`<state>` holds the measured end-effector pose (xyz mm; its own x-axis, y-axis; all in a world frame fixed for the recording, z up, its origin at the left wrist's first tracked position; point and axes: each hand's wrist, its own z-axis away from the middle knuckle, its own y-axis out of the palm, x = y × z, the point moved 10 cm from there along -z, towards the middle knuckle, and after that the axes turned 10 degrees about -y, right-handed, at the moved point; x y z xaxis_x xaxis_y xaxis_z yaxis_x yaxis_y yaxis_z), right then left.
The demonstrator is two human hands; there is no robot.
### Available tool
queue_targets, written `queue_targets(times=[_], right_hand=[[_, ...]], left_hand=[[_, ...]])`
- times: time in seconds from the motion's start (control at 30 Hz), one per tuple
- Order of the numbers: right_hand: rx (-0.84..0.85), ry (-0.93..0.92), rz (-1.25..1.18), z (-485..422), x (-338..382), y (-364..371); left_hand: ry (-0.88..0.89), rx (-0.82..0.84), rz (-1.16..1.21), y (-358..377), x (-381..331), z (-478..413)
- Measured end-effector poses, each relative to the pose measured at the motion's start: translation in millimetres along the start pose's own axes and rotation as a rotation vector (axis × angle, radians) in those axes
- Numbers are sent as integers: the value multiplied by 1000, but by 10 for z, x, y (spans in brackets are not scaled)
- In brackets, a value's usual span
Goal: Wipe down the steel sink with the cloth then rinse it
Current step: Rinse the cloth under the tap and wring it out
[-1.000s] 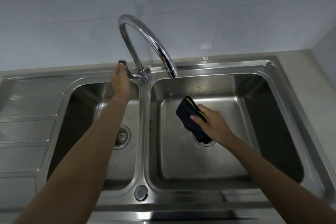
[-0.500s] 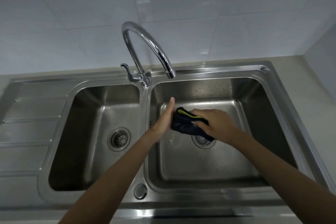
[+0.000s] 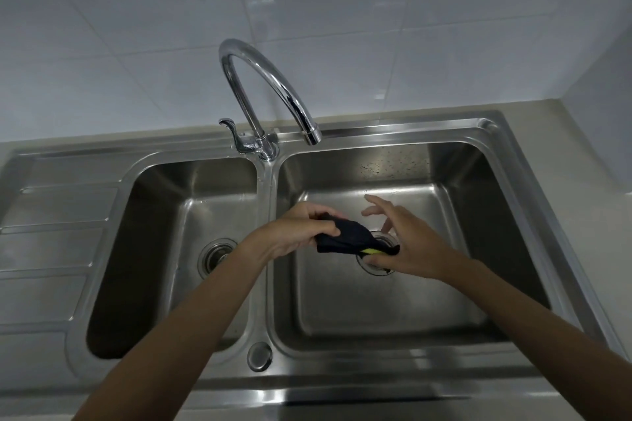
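A double-bowl steel sink [image 3: 410, 133] fills the view. Over the drain [image 3: 376, 268] of the right bowl [image 3: 376, 311], my left hand [image 3: 294, 232] grips the left end of a dark cloth [image 3: 352, 237] with a yellow-green edge. My right hand [image 3: 413, 243] is at the cloth's right end with its fingers spread and straight; that end meets its palm above the thumb. The chrome gooseneck tap [image 3: 270, 85] points its spout over the right bowl's back edge. No water runs from it.
The tap lever [image 3: 236, 133] sticks out left of the tap base. The left bowl [image 3: 191, 222] has its own drain [image 3: 217, 255]. A ribbed drainboard [image 3: 51, 232] lies at far left, a round cap [image 3: 260, 355] sits on the front divider, and white wall tiles [image 3: 342, 10] rise behind.
My left hand left the tap lever, crossed into the right bowl and took hold of the cloth. My right hand's fingers have opened off the cloth.
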<state>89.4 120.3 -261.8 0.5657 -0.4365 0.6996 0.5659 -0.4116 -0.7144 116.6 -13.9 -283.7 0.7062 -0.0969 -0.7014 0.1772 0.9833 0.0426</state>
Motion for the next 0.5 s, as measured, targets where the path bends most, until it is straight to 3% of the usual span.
queue_targets(times=[0.07, 0.13, 0.23, 0.33, 0.4, 0.5], right_hand=[[117, 6, 8, -84, 9, 73], [222, 35, -144, -157, 49, 189], [243, 139, -341, -178, 20, 284], [236, 199, -256, -201, -75, 322], [230, 244, -225, -218, -131, 309], [254, 314, -282, -220, -155, 287]], left_hand=[[49, 19, -99, 47, -97, 59], [106, 19, -204, 63, -207, 101], [166, 2, -367, -13, -336, 151], [187, 16, -542, -11, -350, 143], [266, -83, -609, -7, -393, 124], [520, -441, -811, -11, -496, 267]])
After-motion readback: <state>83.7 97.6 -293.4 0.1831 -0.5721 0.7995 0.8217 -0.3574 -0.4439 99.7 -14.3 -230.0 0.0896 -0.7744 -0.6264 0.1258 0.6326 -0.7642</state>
